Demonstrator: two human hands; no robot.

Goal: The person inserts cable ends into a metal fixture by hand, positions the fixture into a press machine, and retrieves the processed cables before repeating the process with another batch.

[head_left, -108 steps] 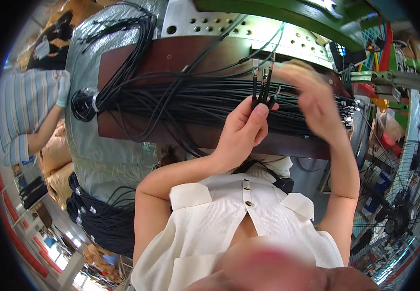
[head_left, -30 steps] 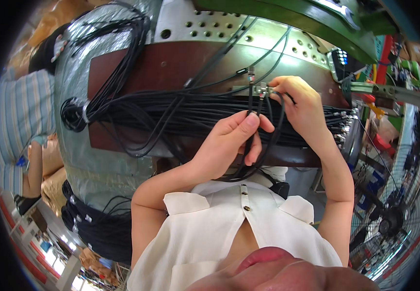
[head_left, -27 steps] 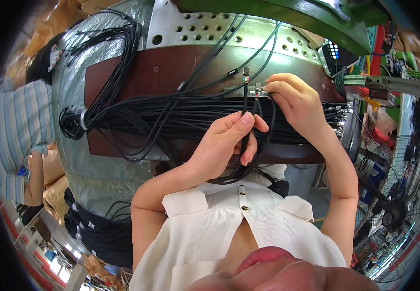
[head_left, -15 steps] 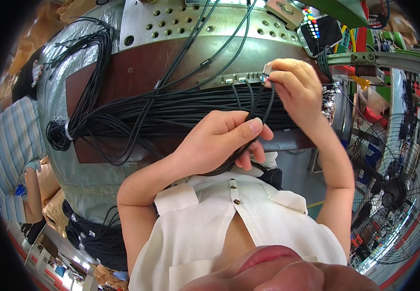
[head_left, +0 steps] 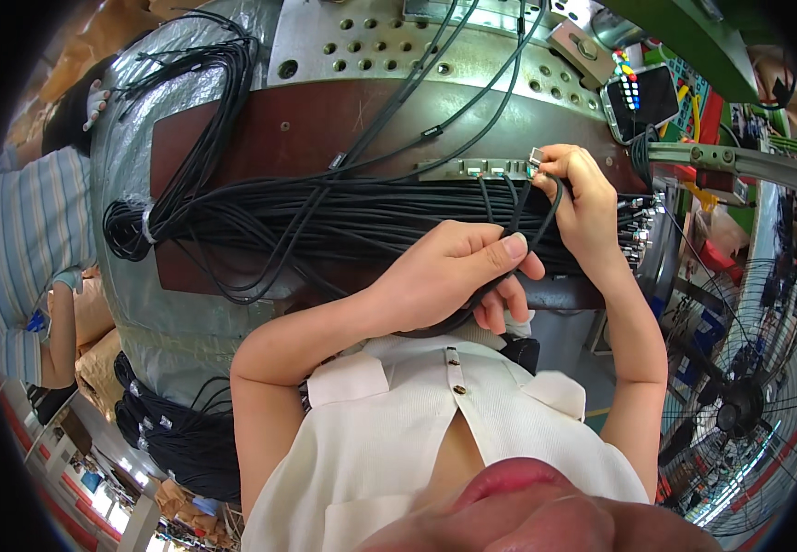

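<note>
My left hand (head_left: 472, 267) is closed round several black cables (head_left: 512, 219), thumb on top, in front of my chest. Between the fingertips of my right hand (head_left: 581, 189) is a small metal cable connector (head_left: 536, 157), pinched at the right end of a narrow metal strip (head_left: 431, 171). Other connectors (head_left: 498, 169) sit along that strip, their cables running down to my left hand. Whether the pinched connector is seated in the strip cannot be made out. Beneath both hands a thick bundle of black cables (head_left: 325, 204) lies across the dark red board (head_left: 306, 115).
Behind the board is a metal plate with holes (head_left: 362, 46). A phone (head_left: 652, 95) lies at the back right, near a green machine arm (head_left: 684, 37). A large fan (head_left: 739, 405) stands at the right. At the left, another person in a striped shirt (head_left: 40, 248) is partly visible.
The whole view has shifted, so the bench and both hands appear farther right and slightly lower. Both hands keep their holds, and the connector stays at the strip's right end.
</note>
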